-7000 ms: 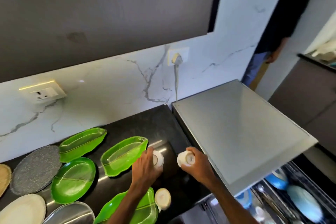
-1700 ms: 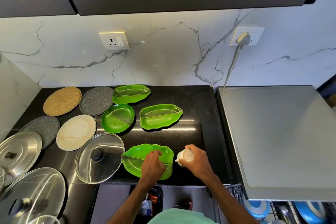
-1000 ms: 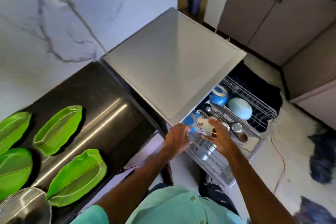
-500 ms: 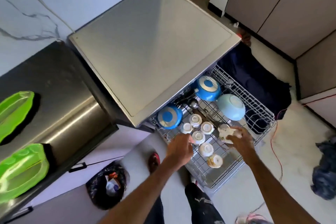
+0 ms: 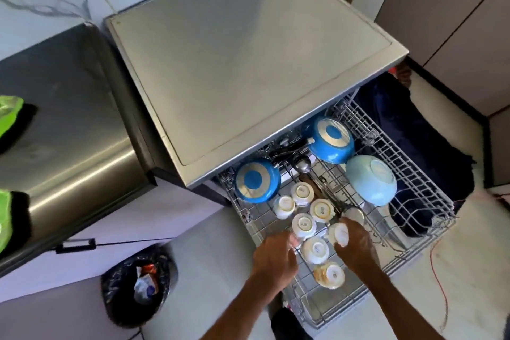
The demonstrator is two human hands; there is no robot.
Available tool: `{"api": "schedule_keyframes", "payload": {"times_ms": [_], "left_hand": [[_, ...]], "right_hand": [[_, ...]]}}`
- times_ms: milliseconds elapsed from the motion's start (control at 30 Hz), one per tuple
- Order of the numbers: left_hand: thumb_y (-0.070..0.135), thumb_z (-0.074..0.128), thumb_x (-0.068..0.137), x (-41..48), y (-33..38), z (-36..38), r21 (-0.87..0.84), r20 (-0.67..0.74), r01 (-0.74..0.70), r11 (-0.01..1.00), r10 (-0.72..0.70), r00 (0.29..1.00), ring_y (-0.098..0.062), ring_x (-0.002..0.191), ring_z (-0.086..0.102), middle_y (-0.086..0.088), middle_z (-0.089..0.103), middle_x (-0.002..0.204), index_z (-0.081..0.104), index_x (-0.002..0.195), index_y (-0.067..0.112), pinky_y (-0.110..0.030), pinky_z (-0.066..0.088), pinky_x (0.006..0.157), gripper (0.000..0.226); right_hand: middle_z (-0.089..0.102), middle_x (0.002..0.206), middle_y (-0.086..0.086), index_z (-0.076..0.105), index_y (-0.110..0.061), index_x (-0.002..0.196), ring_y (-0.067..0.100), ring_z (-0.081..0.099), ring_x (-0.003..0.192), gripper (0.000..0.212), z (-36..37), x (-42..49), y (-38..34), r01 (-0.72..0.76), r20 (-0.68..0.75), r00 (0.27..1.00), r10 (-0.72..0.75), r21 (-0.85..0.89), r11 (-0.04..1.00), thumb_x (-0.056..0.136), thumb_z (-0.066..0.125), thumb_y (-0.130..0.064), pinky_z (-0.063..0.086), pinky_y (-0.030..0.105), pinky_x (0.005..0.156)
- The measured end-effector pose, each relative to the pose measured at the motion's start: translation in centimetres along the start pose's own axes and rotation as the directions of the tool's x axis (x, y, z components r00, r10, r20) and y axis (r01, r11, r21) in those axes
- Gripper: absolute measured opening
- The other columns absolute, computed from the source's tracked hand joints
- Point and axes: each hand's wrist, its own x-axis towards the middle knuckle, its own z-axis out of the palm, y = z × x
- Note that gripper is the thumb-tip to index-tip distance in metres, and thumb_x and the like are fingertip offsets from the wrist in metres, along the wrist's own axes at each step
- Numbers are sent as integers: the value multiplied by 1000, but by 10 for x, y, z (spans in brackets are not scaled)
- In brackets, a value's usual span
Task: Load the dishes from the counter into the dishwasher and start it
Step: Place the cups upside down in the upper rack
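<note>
your hands are bare, both the left hand [image 5: 275, 259] and the right hand [image 5: 356, 248]. your left forearm [image 5: 245, 310] and right forearm [image 5: 401, 305] are bare too, slim and uncovered right down to the bottom edge of the view. between them, low in the frame, a dark rounded shape of cloth [image 5: 288, 324] looks like your trouser leg, though it is too cropped to be sure. motion blur softens your right hand, so its finer detail cannot be told.

The rack [image 5: 414, 201] stands pulled out before the dishwasher [image 5: 248, 63], which sits right of the counter [image 5: 69, 119]; in it, cups [image 5: 303, 225] cluster at the front, with pans [image 5: 256, 181] and a bowl [image 5: 371, 179] behind them.
</note>
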Motion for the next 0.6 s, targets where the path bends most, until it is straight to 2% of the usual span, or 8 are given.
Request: {"api": "schedule_keyframes", "payload": {"times_ms": [133,200,267,333,433,533,600], "left_hand": [[25,48,90,-13,-11,21,-62,-42,40,997,-42,998,-10,109,59,12,66,114,61,110,31,-30,51,94,25],[26,46,89,-24,-15,33,-90,-83,48,995,-56,995,-10,109,59,14,65,112,58,109,33,-31,51,93,24],[23,48,90,-34,-17,45,-123,-135,47,991,-64,989,-8,108,59,14,64,111,59,108,33,-29,51,92,24],[18,50,90,-43,-19,57,-149,-201,28,988,-58,978,-6,106,59,15,65,111,60,108,33,-24,51,91,25],[15,55,89,-60,-18,71,-170,-316,-9,985,-46,948,-3,104,59,14,66,109,64,109,29,-14,45,90,26],[8,60,86,-73,-14,84,-178,-425,-43,983,-37,905,2,98,52,13,64,104,64,107,25,-2,34,89,28],[4,61,84,-79,-8,91,-180,-457,-41,983,-47,888,4,100,46,13,62,105,64,108,24,1,29,92,31]], "right_hand": [[69,105,17,62,-3,119,36,69,93,65,13,-4,16,67,24,998,-66,-25,997,61,90,-5,60,53,79],[68,114,23,56,0,129,40,69,101,73,22,-5,25,108,49,993,-104,-95,990,66,90,-11,58,57,83],[67,120,25,51,2,136,41,69,105,80,30,-6,36,138,51,990,-131,-171,975,69,90,-21,59,54,85],[65,123,25,50,0,137,42,68,107,83,37,-8,44,180,40,984,-175,-219,959,70,90,-26,58,48,84],[63,124,28,49,-1,137,44,65,110,84,43,-14,49,306,-18,946,-324,-284,908,67,92,-20,56,50,86],[62,121,30,57,0,136,47,62,108,76,43,-19,50,303,-95,929,-358,-362,882,70,90,-21,53,55,88],[60,121,31,54,1,138,48,62,107,76,43,-19,56,304,-92,929,-357,-358,883,75,87,-24,53,54,87]]}}
